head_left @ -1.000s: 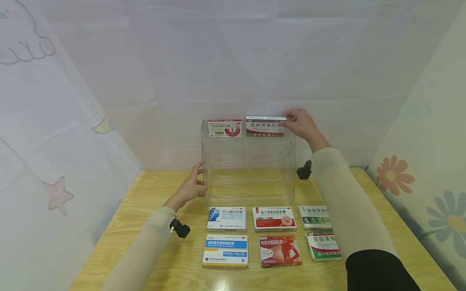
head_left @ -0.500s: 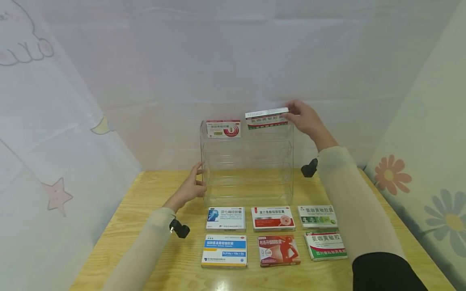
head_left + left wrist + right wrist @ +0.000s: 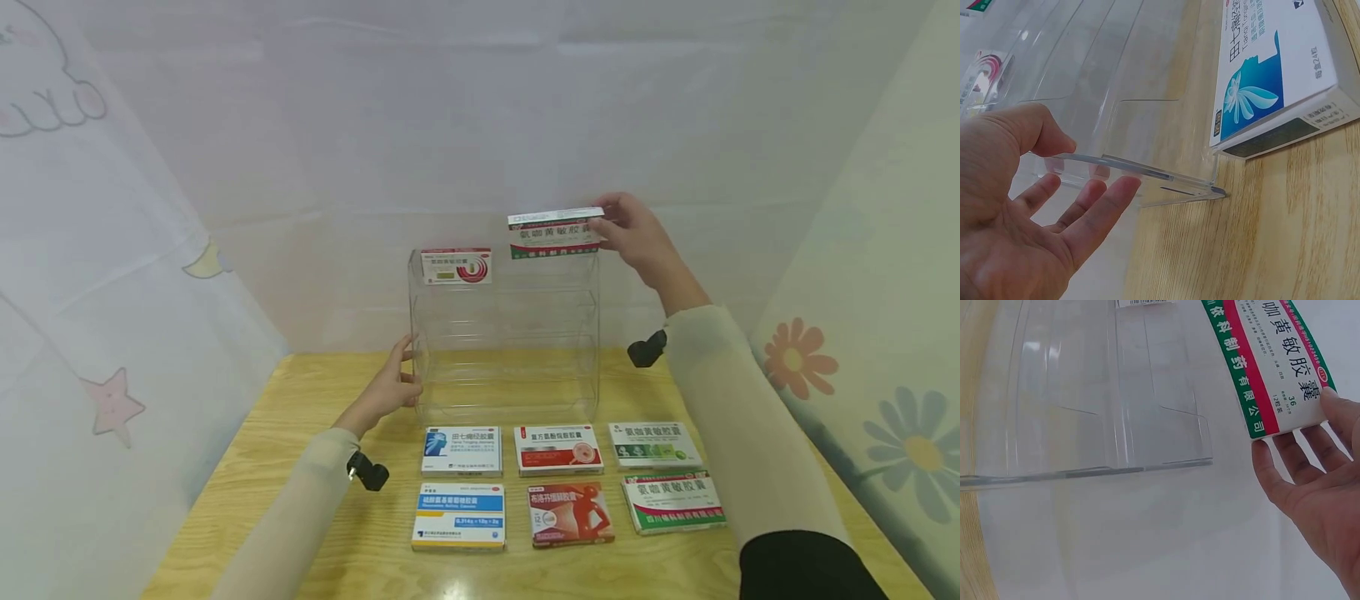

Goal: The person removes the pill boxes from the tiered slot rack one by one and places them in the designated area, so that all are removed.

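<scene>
My right hand point(image 3: 637, 237) pinches a green, red and white medicine box point(image 3: 555, 235) by its right end, thumb on the front. The box is above the top tier of a clear acrylic rack point(image 3: 510, 350), and in the right wrist view it is off to the side of the rack's edge. My left hand point(image 3: 384, 387) holds the rack's left side panel, thumb on one face and fingertips point(image 3: 1124, 186) on the other. A white and red medicine box point(image 3: 456, 267) stands in the rack's top tier at the left.
Two rows of medicine boxes lie flat before the rack. The rear row has a blue-white box point(image 3: 461, 451), a red-white one point(image 3: 558, 450) and a green-white one point(image 3: 655, 445). In front lie a blue-yellow box point(image 3: 459, 517), a red one point(image 3: 570, 514) and a green-red one point(image 3: 671, 502).
My right hand has lifted the green, red and white medicine box up out of the rack's top tier; it tilted on the way. The left hand stays on the rack's side.
</scene>
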Tool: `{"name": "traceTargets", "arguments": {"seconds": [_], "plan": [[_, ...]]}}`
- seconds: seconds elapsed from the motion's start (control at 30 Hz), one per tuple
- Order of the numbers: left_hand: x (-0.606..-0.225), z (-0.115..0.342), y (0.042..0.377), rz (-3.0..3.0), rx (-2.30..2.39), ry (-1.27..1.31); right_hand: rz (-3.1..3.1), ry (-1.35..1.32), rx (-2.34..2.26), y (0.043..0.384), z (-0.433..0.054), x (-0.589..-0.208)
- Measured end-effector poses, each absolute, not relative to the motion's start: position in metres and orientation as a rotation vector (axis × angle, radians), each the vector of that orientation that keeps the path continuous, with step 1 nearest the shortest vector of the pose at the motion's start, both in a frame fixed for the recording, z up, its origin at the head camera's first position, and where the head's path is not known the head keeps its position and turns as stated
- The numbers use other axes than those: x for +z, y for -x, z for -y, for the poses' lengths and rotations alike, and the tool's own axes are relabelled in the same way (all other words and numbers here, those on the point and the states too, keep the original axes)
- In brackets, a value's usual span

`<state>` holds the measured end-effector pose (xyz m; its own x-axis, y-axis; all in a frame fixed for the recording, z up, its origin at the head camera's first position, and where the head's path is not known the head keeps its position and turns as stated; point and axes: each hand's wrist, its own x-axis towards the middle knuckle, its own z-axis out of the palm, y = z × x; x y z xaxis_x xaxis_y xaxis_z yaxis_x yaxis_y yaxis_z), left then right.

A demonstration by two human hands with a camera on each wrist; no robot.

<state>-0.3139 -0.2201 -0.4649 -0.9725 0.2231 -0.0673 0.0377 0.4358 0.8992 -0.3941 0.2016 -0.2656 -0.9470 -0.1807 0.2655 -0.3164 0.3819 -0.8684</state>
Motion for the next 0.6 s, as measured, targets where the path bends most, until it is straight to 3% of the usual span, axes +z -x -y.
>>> {"name": "traceTargets", "arguments": {"seconds": [0.6], "plan": [[-0.466,0.220,0.314,-2.474,1.606,-0.208,2.611,-0.304,1.685,0.375,-0.230,-0.280]]}}
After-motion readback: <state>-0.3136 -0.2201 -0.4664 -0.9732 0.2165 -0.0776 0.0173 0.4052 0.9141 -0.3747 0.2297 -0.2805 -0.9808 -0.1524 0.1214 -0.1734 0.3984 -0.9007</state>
